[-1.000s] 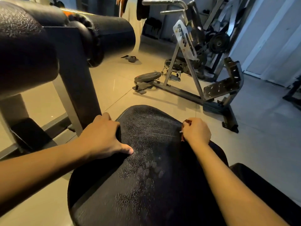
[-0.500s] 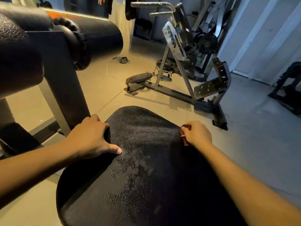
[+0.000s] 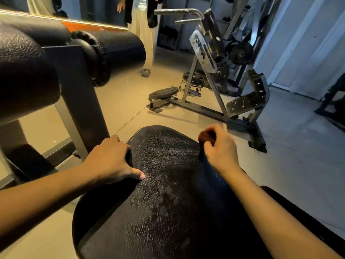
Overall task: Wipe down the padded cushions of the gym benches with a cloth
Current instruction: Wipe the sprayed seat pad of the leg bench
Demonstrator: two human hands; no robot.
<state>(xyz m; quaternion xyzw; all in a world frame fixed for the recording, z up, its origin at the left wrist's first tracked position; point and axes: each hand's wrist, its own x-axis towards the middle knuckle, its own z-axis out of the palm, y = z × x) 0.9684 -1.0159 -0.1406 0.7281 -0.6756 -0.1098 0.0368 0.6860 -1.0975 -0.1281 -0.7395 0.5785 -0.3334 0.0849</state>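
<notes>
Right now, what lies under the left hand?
The left hand holds the left edge of the black seat cushion, thumb on top. Its fingertips, curled over the edge, are hidden.

A black, cracked cushion (image 3: 168,202) is laid flat in the near middle; a small brown cloth (image 3: 206,136) is held bunched up over its far right edge

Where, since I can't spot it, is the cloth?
In the head view, the cloth is bunched in the right hand, at the right edge of the black cushion, near its far end.
</notes>
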